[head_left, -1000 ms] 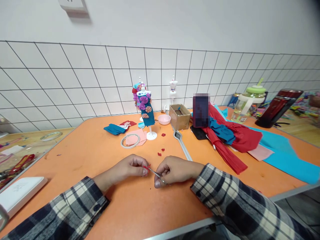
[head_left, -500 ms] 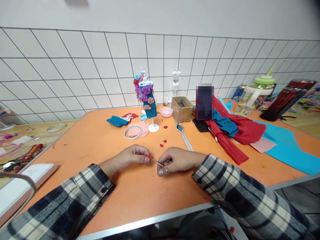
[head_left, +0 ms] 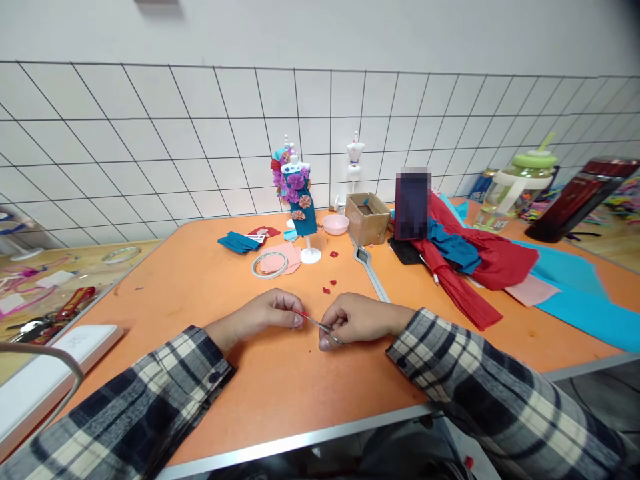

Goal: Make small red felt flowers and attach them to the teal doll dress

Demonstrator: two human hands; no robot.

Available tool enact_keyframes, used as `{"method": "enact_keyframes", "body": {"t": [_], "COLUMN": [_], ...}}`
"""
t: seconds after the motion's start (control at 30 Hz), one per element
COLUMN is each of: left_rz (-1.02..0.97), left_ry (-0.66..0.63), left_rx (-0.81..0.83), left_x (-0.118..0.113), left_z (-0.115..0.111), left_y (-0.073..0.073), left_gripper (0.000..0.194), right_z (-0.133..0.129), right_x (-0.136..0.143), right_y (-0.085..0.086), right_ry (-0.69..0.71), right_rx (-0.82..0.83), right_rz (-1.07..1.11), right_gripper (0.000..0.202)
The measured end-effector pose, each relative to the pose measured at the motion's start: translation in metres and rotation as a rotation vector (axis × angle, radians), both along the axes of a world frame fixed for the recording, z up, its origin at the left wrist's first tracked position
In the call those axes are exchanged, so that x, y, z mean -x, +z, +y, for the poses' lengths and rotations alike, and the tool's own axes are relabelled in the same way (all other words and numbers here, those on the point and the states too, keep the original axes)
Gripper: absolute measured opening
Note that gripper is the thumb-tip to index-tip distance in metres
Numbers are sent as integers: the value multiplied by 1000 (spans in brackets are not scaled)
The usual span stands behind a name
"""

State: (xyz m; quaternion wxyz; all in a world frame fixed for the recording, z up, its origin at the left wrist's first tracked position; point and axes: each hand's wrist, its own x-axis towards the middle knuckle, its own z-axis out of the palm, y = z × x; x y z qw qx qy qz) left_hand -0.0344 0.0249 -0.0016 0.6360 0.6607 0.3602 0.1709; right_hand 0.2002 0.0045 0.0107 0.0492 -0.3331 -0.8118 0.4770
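Note:
Between the fingertips of my left hand (head_left: 273, 312) is a small piece of red crepe paper (head_left: 301, 313), mostly hidden by the fingers. My right hand (head_left: 347, 322) is closed around small metal scissors (head_left: 324, 327), whose blades point left and reach the red paper. Both hands are low over the orange table (head_left: 280, 393). Just beyond them lie small red paper petals (head_left: 334, 254). Farther back stands a small dress form (head_left: 303, 200) in a teal paper dress with purple and peach flowers.
Around the dress form are a tape roll (head_left: 270, 265), pink paper (head_left: 293, 252), folded teal paper (head_left: 239, 242), a pink bowl (head_left: 335, 225) and a cardboard box (head_left: 367, 220). Grey tweezers (head_left: 373, 277), a propped phone (head_left: 413, 205), red crepe paper (head_left: 505, 260) and bottles (head_left: 520, 187) occupy the right. A white power strip (head_left: 60, 380) is left.
The view has turned slightly left, so everything sits a little farther right in the picture. Both hands keep nearly the same pose, with the scissor blades still at the red paper.

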Motion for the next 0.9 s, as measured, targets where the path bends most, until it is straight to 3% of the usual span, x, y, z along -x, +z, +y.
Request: {"method": "enact_keyframes", "body": {"t": [0.3, 0.6, 0.9], "left_rz": [18, -9, 3], "left_ry": [-1, -1, -1], "left_rx": [-1, -9, -4], "left_x": [-4, -2, -1], "left_z": [-3, -1, 0], "left_y": [7, 1, 0], "left_gripper": [22, 21, 21], "right_z": [2, 1, -2], "right_x": [-1, -1, 2], "right_y": [1, 1, 7], "right_ry": [20, 47, 33], "right_rx": [22, -40, -117], "right_rz": [4, -21, -75], "right_gripper": [42, 44, 32]}}
